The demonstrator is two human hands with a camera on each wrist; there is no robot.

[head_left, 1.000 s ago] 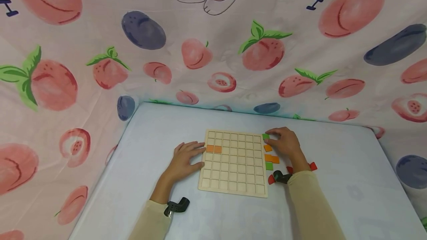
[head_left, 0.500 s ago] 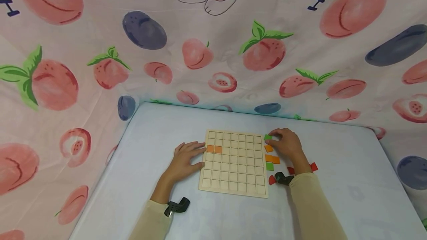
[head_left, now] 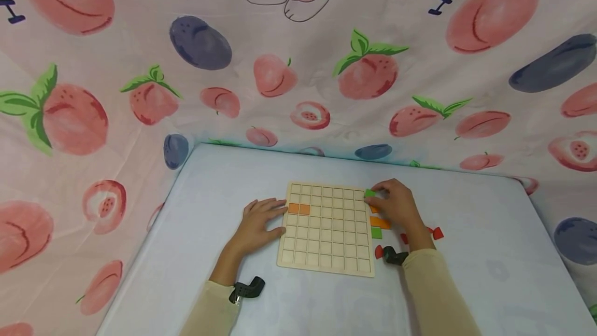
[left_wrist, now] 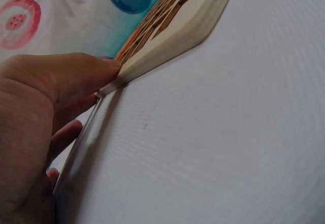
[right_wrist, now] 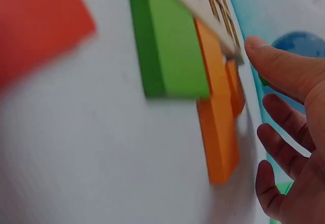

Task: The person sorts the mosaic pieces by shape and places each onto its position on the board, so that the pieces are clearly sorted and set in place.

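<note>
A square wooden grid board (head_left: 326, 273) lies on the table, with two orange tiles (head_left: 299, 209) side by side in its cells at the left. My left hand (head_left: 254, 227) rests along the board's left edge with fingers spread; in the left wrist view its thumb (left_wrist: 86, 74) touches the rim. My right hand (head_left: 396, 202) pinches a green tile (head_left: 370, 193) between thumb and index finger at the board's far right corner. In the right wrist view only a sliver of that tile shows behind the thumb, and the other fingers are loosely bent.
Right of the board lie several orange tiles (head_left: 380, 223) and another green tile (head_left: 376, 233). Red pieces (head_left: 437, 233) are scattered around my right wrist, partly hidden by it. A fruit-printed cloth (head_left: 298, 66) hangs behind the table.
The right hand with the green tile shifted slightly right, then back left to the board's edge. It now covers part of an orange tile. My left hand stays in place.
</note>
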